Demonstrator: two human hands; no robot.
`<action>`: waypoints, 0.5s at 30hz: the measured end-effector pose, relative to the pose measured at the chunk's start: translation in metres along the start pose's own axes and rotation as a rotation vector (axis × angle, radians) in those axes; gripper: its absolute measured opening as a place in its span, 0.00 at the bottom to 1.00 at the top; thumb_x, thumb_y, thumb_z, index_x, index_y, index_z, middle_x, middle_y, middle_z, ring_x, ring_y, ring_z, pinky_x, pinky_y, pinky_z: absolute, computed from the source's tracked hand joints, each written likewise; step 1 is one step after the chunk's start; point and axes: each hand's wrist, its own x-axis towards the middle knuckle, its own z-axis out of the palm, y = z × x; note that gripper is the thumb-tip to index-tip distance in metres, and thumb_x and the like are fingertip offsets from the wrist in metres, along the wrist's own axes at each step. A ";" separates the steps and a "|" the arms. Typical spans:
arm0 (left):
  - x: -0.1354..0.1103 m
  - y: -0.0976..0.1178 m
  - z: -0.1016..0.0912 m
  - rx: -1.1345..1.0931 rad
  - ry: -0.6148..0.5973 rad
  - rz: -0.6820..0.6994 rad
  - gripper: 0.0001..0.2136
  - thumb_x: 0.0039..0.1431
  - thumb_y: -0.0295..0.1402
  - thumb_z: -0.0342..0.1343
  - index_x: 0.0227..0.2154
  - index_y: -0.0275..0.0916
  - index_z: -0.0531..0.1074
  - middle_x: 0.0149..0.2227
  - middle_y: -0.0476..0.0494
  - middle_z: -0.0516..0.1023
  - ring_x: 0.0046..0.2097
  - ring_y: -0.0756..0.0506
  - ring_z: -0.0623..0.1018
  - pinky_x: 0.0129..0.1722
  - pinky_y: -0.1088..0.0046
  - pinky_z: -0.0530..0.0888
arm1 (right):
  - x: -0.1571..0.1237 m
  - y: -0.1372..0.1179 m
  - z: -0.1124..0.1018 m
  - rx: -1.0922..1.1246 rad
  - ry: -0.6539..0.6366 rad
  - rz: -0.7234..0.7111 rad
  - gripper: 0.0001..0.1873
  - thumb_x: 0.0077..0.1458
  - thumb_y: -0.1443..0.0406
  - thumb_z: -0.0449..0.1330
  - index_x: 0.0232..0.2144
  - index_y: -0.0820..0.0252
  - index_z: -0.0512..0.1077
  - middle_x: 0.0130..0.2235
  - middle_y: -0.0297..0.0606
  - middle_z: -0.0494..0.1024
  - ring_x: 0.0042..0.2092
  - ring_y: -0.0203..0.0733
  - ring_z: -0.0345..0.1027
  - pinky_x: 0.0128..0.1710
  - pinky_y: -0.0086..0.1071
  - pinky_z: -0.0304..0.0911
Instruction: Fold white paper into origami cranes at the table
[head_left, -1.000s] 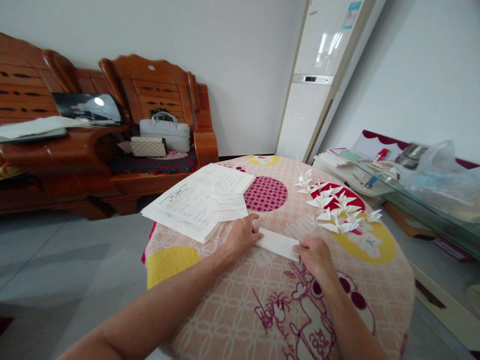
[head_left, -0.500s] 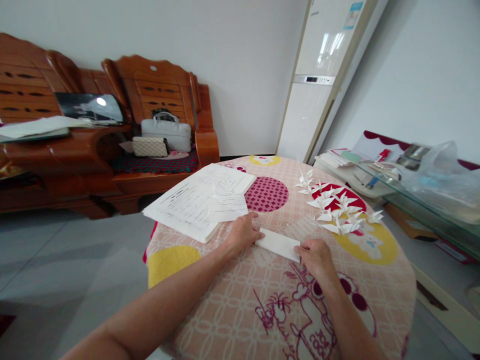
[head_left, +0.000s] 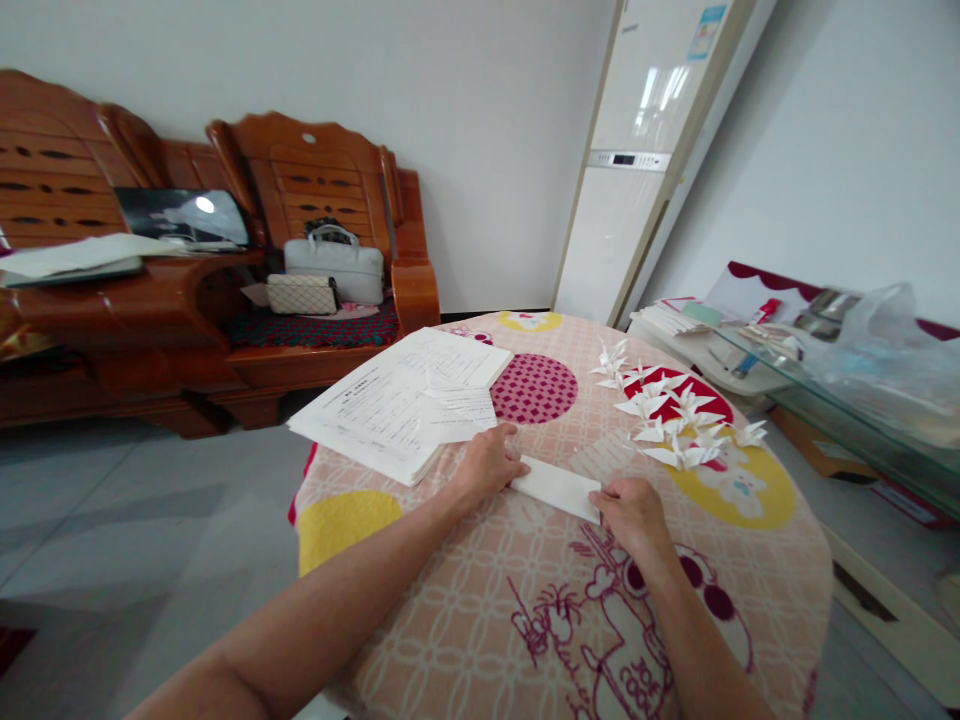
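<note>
A folded white paper strip (head_left: 556, 487) lies on the round table's patterned cloth (head_left: 525, 620). My left hand (head_left: 487, 462) presses its left end with curled fingers. My right hand (head_left: 634, 511) pinches its right end, fingers closed. Just beyond the left hand lies a stack of printed sheets (head_left: 390, 405). Several white folded paper cranes (head_left: 670, 414) sit on the cloth to the upper right of the strip.
Wooden armchairs (head_left: 315, 200) stand behind the table with a white bag (head_left: 334, 266) and a small woven purse (head_left: 298, 293). A tall white air conditioner (head_left: 637, 160) is in the corner. A glass-topped unit (head_left: 840, 380) with books and a plastic bag is at right.
</note>
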 end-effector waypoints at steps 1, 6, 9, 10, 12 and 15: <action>0.000 0.000 0.000 0.002 0.004 0.004 0.29 0.47 0.30 0.62 0.54 0.36 0.66 0.24 0.51 0.76 0.25 0.50 0.74 0.28 0.77 0.67 | 0.000 0.000 0.000 -0.002 0.006 -0.005 0.14 0.50 0.61 0.56 0.19 0.61 0.75 0.19 0.40 0.75 0.22 0.37 0.67 0.21 0.27 0.53; -0.002 0.003 0.000 0.058 0.041 0.054 0.27 0.47 0.29 0.63 0.53 0.37 0.68 0.25 0.51 0.76 0.28 0.49 0.75 0.30 0.76 0.67 | -0.001 0.000 0.000 0.004 0.019 -0.002 0.15 0.50 0.61 0.56 0.18 0.61 0.74 0.18 0.39 0.75 0.21 0.37 0.66 0.21 0.27 0.52; -0.003 0.005 0.000 0.139 0.053 0.083 0.24 0.47 0.28 0.63 0.50 0.37 0.70 0.26 0.51 0.75 0.30 0.49 0.74 0.32 0.75 0.67 | -0.002 -0.001 -0.001 0.005 0.018 -0.001 0.16 0.50 0.60 0.56 0.16 0.61 0.73 0.18 0.39 0.74 0.21 0.37 0.66 0.21 0.27 0.52; -0.002 0.005 0.001 0.159 0.055 0.104 0.24 0.47 0.27 0.62 0.50 0.38 0.71 0.26 0.51 0.75 0.30 0.49 0.74 0.33 0.75 0.67 | -0.002 -0.001 -0.001 0.004 0.020 -0.005 0.16 0.50 0.60 0.56 0.16 0.61 0.73 0.18 0.39 0.74 0.21 0.37 0.67 0.21 0.27 0.52; -0.001 0.003 0.004 0.176 0.071 0.195 0.22 0.47 0.24 0.60 0.48 0.37 0.71 0.31 0.49 0.76 0.33 0.49 0.74 0.35 0.74 0.68 | -0.001 -0.001 -0.001 0.001 0.027 -0.013 0.16 0.50 0.60 0.56 0.15 0.61 0.72 0.18 0.39 0.74 0.22 0.37 0.67 0.22 0.27 0.52; 0.001 0.001 0.008 0.161 0.093 0.394 0.18 0.46 0.19 0.56 0.42 0.35 0.72 0.40 0.44 0.75 0.41 0.47 0.73 0.40 0.73 0.69 | -0.001 -0.001 -0.001 -0.009 0.028 -0.012 0.16 0.50 0.60 0.56 0.16 0.61 0.73 0.18 0.39 0.74 0.22 0.37 0.67 0.22 0.27 0.53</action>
